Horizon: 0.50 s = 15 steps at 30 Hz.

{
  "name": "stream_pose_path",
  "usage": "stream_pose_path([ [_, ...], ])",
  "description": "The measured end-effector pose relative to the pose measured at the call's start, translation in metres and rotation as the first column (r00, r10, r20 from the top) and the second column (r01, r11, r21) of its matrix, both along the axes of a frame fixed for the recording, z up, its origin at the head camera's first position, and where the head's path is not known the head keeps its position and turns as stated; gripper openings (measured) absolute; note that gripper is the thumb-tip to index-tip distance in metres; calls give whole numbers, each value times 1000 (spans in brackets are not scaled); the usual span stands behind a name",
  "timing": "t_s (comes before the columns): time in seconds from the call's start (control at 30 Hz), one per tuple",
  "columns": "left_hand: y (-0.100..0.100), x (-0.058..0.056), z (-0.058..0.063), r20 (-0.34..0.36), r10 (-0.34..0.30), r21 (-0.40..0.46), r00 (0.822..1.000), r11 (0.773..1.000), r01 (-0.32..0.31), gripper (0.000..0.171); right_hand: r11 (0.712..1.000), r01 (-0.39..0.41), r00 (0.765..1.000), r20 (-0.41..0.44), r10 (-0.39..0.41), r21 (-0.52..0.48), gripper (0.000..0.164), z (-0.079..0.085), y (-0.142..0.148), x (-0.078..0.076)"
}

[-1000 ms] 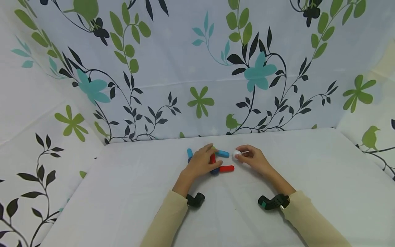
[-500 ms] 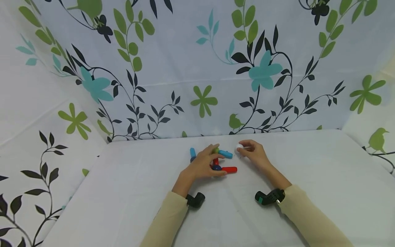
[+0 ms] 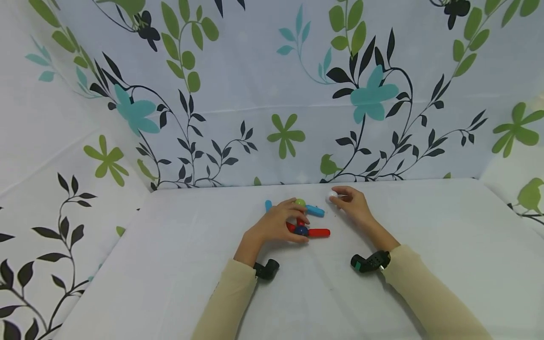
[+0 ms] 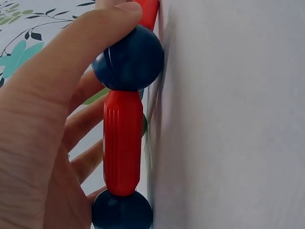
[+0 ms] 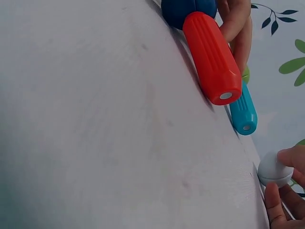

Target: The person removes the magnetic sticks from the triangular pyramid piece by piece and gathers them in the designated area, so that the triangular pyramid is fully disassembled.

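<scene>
A magnetic ball-and-stick construction lies on the white table, its red stick [image 3: 318, 233], navy ball [image 3: 301, 230], light-blue stick [image 3: 315, 211] and green ball [image 3: 300, 202] showing. My left hand [image 3: 277, 223] arches over its left part and hides some of it. In the left wrist view, the thumb presses the navy ball [image 4: 131, 59], while a ridged red stick [image 4: 123, 143] joins it to a second navy ball [image 4: 122, 210]. To the right and farther back, my right hand [image 3: 353, 204] pinches a white ball [image 3: 333, 195] between thumb and fingers, apart from the construction.
White cloth covers the table [image 3: 170, 264]. Behind it hangs a patterned curtain [image 3: 246, 85] with leaves and flowers. Another light-blue stick [image 3: 268, 205] sticks out beyond the left hand. Both wrists wear black cameras, such as the left one [image 3: 267, 270].
My right hand has carried the white ball farther back on the table. The left thumb has slid from over the navy ball to its near side. The whole view has shifted slightly.
</scene>
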<state>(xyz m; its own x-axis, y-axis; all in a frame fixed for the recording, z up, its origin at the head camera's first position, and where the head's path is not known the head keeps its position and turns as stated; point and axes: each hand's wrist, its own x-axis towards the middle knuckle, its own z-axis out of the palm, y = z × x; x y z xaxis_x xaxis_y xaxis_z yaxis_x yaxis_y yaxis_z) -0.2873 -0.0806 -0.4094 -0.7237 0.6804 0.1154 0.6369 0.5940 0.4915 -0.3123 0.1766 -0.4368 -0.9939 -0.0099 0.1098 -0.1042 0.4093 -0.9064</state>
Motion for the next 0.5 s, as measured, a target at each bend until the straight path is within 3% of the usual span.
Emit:
stream_pose_path([
  [0.5, 0, 0, -1, -15, -13, -25, 1000, 1000, 13, 30, 1000, 8, 1000, 14, -8, -7, 42, 3, -3, 3],
])
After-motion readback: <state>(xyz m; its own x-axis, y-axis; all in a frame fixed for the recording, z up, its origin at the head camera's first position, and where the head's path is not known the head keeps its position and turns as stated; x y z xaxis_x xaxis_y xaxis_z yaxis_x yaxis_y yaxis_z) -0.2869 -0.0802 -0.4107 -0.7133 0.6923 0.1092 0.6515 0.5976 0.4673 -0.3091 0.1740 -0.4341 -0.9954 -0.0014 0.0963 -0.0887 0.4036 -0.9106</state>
